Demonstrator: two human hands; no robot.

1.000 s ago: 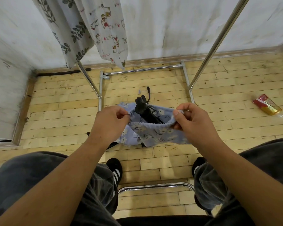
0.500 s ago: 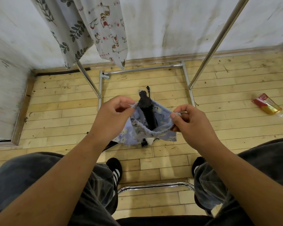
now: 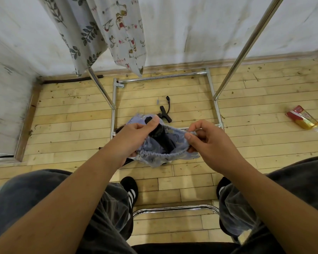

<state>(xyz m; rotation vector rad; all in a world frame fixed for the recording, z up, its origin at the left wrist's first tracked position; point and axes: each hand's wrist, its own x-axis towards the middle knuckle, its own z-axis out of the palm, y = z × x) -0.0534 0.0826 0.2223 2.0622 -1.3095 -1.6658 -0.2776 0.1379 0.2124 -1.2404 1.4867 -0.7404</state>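
Observation:
A small pale blue patterned garment (image 3: 160, 156) with an elastic waistband hangs between my two hands, above the wooden floor. My left hand (image 3: 134, 136) grips its left side, the thumb curled over the upper edge. My right hand (image 3: 207, 142) pinches the waistband on the right between thumb and fingers. A black cylindrical object (image 3: 162, 138) shows through the opened waistband; I cannot tell whether it lies inside the garment or on the floor beneath.
A chrome clothes rack (image 3: 233, 59) stands ahead, its base bars (image 3: 163, 77) on the floor. Two printed cloths (image 3: 121, 32) hang from it at the upper left. A black strap (image 3: 168, 107) lies on the floor. A red and yellow packet (image 3: 303, 117) lies at right. My knees and black shoes fill the bottom.
The hands have turned the garment: my left thumb now hooks over its upper edge, and my right hand has shifted its pinch along the waistband. The opening now faces me more.

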